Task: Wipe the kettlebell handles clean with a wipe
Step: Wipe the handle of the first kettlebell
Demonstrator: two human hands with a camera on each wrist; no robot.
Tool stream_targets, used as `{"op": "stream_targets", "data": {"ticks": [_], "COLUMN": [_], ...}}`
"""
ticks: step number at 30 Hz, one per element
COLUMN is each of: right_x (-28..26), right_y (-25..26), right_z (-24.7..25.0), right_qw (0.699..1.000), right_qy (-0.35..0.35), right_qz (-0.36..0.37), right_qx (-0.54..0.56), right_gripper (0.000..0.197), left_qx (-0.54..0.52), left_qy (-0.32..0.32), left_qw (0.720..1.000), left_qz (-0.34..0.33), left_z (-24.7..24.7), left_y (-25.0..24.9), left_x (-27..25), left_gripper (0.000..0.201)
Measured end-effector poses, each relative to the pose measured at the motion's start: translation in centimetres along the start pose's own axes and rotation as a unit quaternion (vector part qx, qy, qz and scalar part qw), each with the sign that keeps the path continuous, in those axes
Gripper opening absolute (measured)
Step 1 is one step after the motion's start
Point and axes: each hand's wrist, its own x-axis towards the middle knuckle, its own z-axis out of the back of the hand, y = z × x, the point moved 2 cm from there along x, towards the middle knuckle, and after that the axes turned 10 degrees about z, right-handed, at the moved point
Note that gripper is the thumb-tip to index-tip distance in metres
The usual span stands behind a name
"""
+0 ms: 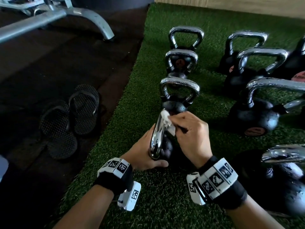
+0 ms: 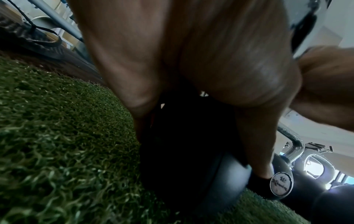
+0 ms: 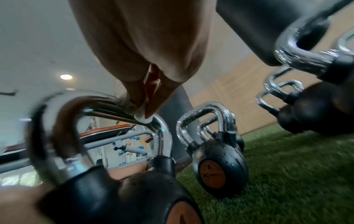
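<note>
Head view, nearest first: left hand (image 1: 145,152) sits low on the nearest kettlebell (image 1: 166,151), thumb laid along its near side and palm against the body, steadying it; its fingers are hidden behind the bell, so can't tell how far they wrap. Right hand (image 1: 189,129) is just above, fingers (image 3: 151,106) pinched together on a crumpled white wipe (image 1: 165,120) and pressing it onto the far end of the chrome handle (image 1: 156,136).

To do this pass well, imo: keep the left hand bracing the bell so it doesn't rock on the soft turf, wrap the wipe round the bar rather than dab w/ a corner, then run it over the arch and down both legs to the black collars. Underside of the arch is the bit likely to get missed. Chrome shows droplets on the neighbouring bells, so a dry final stroke may help.

Surface is green artificial turf (image 1: 135,90), no worktop. Beyond the hands, three more kettlebells (image 1: 179,93) stand in a line going away, w/ a second row (image 1: 257,111) to the right. Left of the turf is dark rubber flooring w/ a pair of black sandals (image 1: 69,119). Farthest back-left, a grey metal machine frame (image 1: 66,15); a light wood wall panel runs along the far edge.
</note>
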Motion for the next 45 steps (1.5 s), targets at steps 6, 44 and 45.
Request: {"op": "stream_targets", "data": {"ticks": [6, 44, 45], "right_x": [-0.8, -2.0, -2.3], "right_y": [1.0, -0.6, -0.7], "right_z": [0.5, -0.4, -0.4], "right_qw": [0.980, 0.872, 0.862], "right_qy": [0.085, 0.366, 0.361], "right_qz": [-0.123, -0.159, -0.180], "right_qx": [0.130, 0.283, 0.306], "right_gripper": [0.028, 0.013, 0.018], "left_qx": [0.030, 0.018, 0.031], "left_qy": [0.009, 0.014, 0.012], "left_qw": [0.999, 1.000, 0.999], "left_qz": [-0.019, 0.011, 0.002], "left_z": [0.0, -0.5, -0.6], "left_y": [0.0, -0.6, -0.5], "left_x": [0.6, -0.9, -0.9], "left_gripper": [0.067, 0.125, 0.123]}}
